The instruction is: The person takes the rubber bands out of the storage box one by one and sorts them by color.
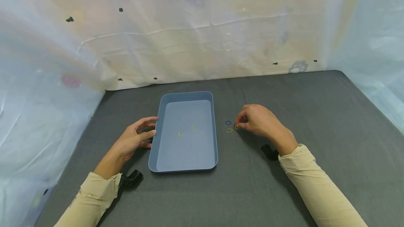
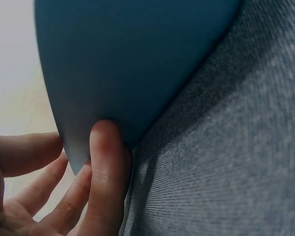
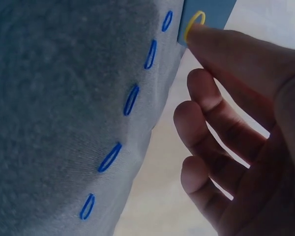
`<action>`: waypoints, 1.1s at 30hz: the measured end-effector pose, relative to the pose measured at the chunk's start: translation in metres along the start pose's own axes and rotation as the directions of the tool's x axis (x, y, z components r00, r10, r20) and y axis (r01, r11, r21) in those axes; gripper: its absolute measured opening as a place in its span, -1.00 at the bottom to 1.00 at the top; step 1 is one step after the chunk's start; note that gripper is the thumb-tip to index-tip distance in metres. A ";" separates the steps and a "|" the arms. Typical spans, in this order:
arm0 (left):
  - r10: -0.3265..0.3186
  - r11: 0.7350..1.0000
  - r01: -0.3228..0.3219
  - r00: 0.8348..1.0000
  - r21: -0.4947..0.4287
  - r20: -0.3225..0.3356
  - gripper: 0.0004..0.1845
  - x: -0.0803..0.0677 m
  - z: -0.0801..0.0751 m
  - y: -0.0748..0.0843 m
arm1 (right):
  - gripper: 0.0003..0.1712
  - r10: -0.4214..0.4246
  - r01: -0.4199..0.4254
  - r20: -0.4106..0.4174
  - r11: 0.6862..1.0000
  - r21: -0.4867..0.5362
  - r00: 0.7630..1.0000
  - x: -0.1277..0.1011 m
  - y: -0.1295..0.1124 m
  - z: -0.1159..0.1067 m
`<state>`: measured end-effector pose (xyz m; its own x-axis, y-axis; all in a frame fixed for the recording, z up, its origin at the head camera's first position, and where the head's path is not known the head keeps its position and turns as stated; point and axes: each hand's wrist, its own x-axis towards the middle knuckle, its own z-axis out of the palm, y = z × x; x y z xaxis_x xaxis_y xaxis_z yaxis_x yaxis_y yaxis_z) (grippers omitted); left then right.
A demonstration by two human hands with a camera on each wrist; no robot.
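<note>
My right hand (image 1: 260,120) pinches a thin yellow rubber band (image 3: 194,25) between thumb and index finger, low over the grey cloth right of the tray. Its other fingers are loosely bent. Just left of these fingertips lie a blue rubber band (image 1: 228,122) and another yellow rubber band (image 1: 229,130). Several blue bands (image 3: 131,100) lie in a row on the cloth in the right wrist view. My left hand (image 1: 134,137) touches the left wall of the blue-grey tray (image 1: 153,150) with its fingertips. Two yellow bands (image 1: 194,127) lie apart on the tray's floor.
Dark grey cloth (image 1: 284,192) covers the table. A pale patterned curtain (image 1: 195,52) hangs behind it and along both sides. Black straps (image 1: 130,179) show at both wrists, below the rolled beige sleeves.
</note>
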<state>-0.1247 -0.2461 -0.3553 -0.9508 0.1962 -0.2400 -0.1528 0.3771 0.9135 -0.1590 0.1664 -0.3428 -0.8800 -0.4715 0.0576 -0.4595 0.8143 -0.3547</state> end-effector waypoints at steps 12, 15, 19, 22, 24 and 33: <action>-0.007 1.000 0.007 1.000 -0.007 0.002 -0.34 -0.003 0.000 0.002 | -0.92 0.017 -0.017 0.035 1.000 -0.010 0.999 0.002 0.002 0.003; -0.006 1.000 0.006 1.000 -0.010 0.006 -0.34 -0.003 0.000 0.001 | -0.92 0.021 -0.021 0.043 1.000 -0.004 0.999 0.002 0.003 0.004; -0.005 1.000 0.005 1.000 -0.010 0.009 -0.34 -0.003 0.000 0.001 | -0.94 0.017 -0.017 0.047 1.000 0.004 0.999 0.002 0.005 0.006; -0.001 1.000 0.001 1.000 -0.009 0.009 -0.35 -0.003 0.000 0.001 | -0.95 0.009 -0.009 0.042 1.000 0.003 0.999 0.002 0.006 0.007; 0.006 1.000 -0.006 1.000 -0.009 0.009 -0.35 -0.002 0.000 0.001 | -0.94 0.006 -0.006 0.040 1.000 -0.001 0.999 0.002 0.006 0.008; 0.020 1.000 -0.020 1.000 -0.016 0.011 -0.36 -0.003 0.000 0.001 | -0.96 0.013 -0.013 0.051 1.000 -0.004 0.999 0.000 0.006 0.008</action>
<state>-0.1218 -0.2463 -0.3535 -0.9507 0.2134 -0.2250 -0.1380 0.3586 0.9232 -0.1605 0.1680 -0.3526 -0.8788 -0.4772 0.0057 -0.4484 0.8216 -0.3520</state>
